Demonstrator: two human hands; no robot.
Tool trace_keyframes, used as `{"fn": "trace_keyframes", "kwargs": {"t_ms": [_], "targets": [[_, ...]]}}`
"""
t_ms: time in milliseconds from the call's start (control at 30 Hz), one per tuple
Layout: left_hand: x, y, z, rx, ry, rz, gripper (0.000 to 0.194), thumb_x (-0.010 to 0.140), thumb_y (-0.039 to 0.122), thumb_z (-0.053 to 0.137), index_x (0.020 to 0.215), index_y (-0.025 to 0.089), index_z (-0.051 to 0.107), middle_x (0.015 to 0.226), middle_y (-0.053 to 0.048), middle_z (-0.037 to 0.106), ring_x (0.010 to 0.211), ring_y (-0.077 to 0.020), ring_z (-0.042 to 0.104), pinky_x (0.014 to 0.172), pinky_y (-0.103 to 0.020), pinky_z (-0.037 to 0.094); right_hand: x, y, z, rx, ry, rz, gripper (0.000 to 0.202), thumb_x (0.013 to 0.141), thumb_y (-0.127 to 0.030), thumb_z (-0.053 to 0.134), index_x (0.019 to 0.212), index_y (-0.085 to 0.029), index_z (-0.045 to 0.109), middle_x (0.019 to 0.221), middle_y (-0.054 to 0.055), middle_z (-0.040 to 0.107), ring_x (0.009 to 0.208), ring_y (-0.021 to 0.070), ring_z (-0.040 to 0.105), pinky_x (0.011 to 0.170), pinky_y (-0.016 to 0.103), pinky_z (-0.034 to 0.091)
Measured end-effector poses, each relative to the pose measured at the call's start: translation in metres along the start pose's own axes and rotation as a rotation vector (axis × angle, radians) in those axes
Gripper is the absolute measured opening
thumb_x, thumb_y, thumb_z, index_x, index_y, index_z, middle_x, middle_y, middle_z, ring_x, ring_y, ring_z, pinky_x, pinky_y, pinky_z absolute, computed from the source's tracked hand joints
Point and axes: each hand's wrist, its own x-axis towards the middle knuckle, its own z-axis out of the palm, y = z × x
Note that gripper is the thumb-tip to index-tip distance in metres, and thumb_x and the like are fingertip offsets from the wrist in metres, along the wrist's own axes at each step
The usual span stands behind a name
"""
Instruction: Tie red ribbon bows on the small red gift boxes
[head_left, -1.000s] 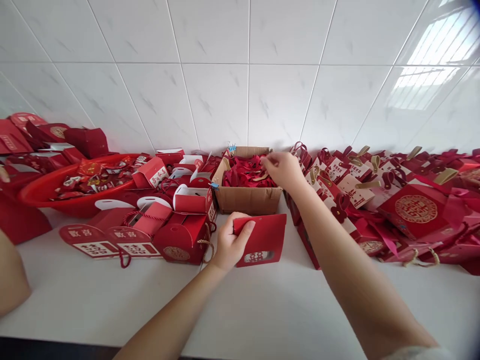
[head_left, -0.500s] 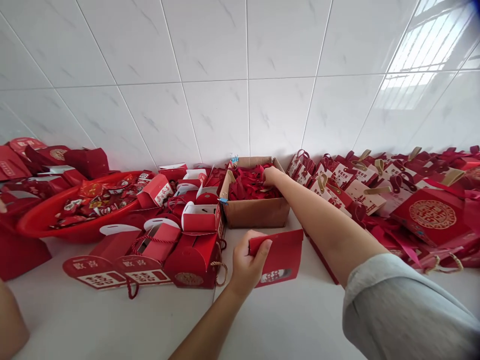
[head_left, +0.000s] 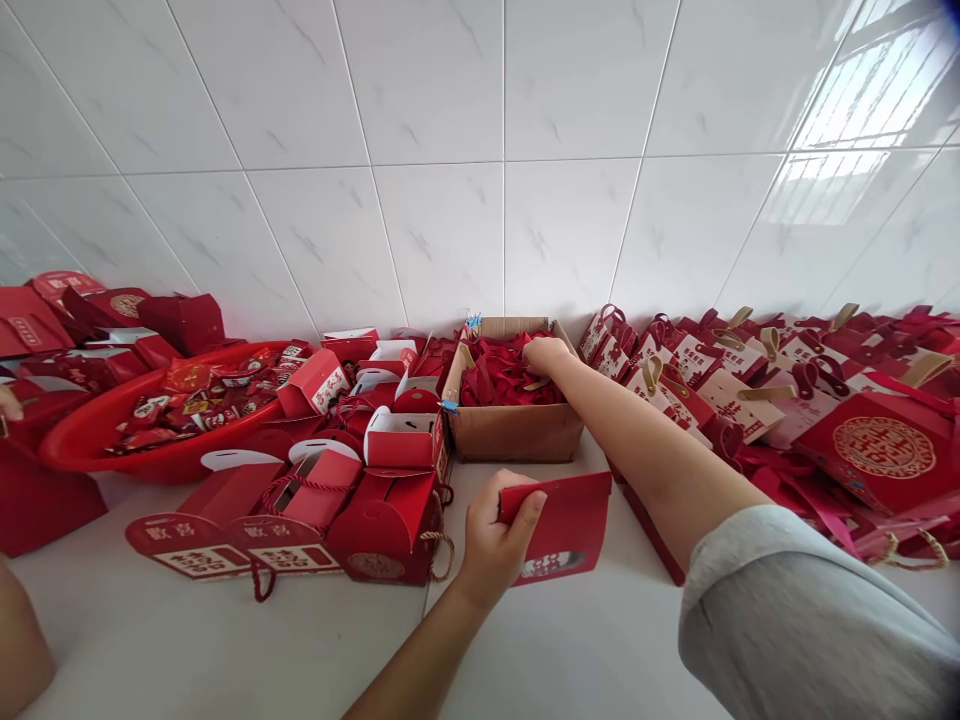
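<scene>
My left hand (head_left: 501,535) grips the top left corner of a flat red box (head_left: 574,520), its thumb lying on the front face. A round printed window shows near the box's lower edge. My right hand (head_left: 546,355) reaches into an open cardboard box (head_left: 517,433) full of dark red ribbons (head_left: 499,375). Its fingertips sink among the ribbons, so what they hold, if anything, is hidden.
Filled red gift boxes (head_left: 382,520) stand left of the cardboard box, beside a red basin (head_left: 142,458) of wrapped sweets. Many handled gift bags (head_left: 739,400) line the right. Another person's hand (head_left: 9,405) shows at the left edge.
The view has shifted slightly. My right hand stays in the ribbons and my left hand still holds the red box. The other person's hand shows a little more at the left edge.
</scene>
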Motion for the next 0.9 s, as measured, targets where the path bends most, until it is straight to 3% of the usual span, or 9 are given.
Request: {"fn": "trace_keyframes", "kwargs": {"t_ms": [233, 500, 700, 800, 900], "targets": [[-0.001, -0.005, 0.0, -0.007, -0.013, -0.006, 0.015, 0.086, 0.034, 0.055, 0.084, 0.019, 0.059, 0.075, -0.001, 0.062, 0.067, -0.0126, 0.057, 0.063, -0.022, 0.046, -0.003, -0.005, -0.003, 0.101, 0.099, 0.072, 0.033, 0.091, -0.032, 0.055, 0.118, -0.014, 0.055, 0.118, 0.01, 0.057, 0.1, 0.0205, 0.059, 0.084, 0.04, 0.051], [0.001, 0.001, 0.0, 0.015, -0.001, 0.018, 0.013, 0.086, 0.031, 0.055, 0.083, 0.019, 0.059, 0.075, 0.0, 0.063, 0.069, -0.0127, 0.058, 0.065, -0.022, 0.046, -0.02, 0.0, -0.02, 0.361, 0.369, 0.169, 0.029, 0.092, -0.032, 0.053, 0.117, -0.018, 0.056, 0.12, 0.009, 0.057, 0.1, 0.0192, 0.059, 0.085, 0.039, 0.051], [0.001, 0.0, -0.001, 0.009, -0.002, 0.052, 0.012, 0.086, 0.029, 0.055, 0.083, 0.018, 0.057, 0.077, 0.0, 0.062, 0.071, -0.012, 0.058, 0.067, -0.021, 0.046, -0.056, 0.014, -0.043, 0.6, 0.409, 0.13, 0.022, 0.089, -0.029, 0.057, 0.101, -0.012, 0.064, 0.093, 0.005, 0.067, 0.078, 0.0145, 0.064, 0.071, 0.031, 0.055], [0.001, 0.0, -0.001, 0.017, 0.002, 0.063, 0.013, 0.086, 0.03, 0.055, 0.084, 0.018, 0.057, 0.077, 0.0, 0.062, 0.072, -0.0121, 0.058, 0.068, -0.021, 0.047, -0.082, 0.021, -0.054, 0.69, 0.433, 0.096, 0.015, 0.078, -0.014, 0.063, 0.09, -0.011, 0.071, 0.075, 0.005, 0.072, 0.063, 0.0136, 0.065, 0.062, 0.025, 0.054], [0.002, -0.001, -0.001, 0.034, 0.004, 0.061, 0.014, 0.087, 0.031, 0.055, 0.085, 0.018, 0.057, 0.078, 0.0, 0.063, 0.073, -0.0123, 0.059, 0.069, -0.021, 0.047, -0.11, 0.025, -0.06, 0.739, 0.48, 0.059, 0.025, 0.067, -0.004, 0.062, 0.086, -0.013, 0.075, 0.074, 0.005, 0.073, 0.066, 0.0158, 0.066, 0.065, 0.025, 0.053]]}}
